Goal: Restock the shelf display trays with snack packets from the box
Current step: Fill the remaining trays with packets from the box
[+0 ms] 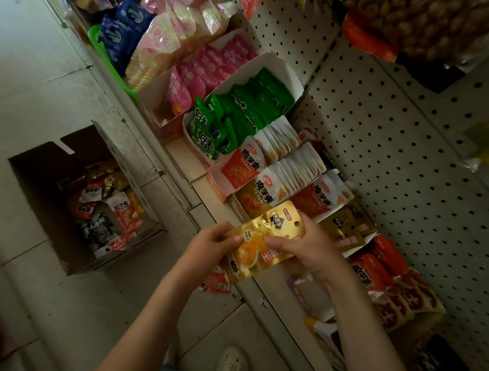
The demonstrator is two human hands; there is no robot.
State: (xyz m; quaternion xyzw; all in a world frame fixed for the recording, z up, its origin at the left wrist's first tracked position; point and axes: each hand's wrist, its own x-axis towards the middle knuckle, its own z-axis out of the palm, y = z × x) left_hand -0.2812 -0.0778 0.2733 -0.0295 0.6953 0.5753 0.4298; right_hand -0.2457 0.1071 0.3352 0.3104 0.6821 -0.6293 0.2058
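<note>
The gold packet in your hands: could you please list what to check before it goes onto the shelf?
1. Grip: left hand and right hand both pinch the gold packet: ok.
2. Matching shelved gold packets found, just beyond the right hand: ok.
3. Room among them: cannot tell, partly hidden.
4. Printed front facing up: ok.
5. Box on the floor holds more packets: ok.

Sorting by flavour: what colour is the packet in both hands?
The packet is gold; head view.
</note>
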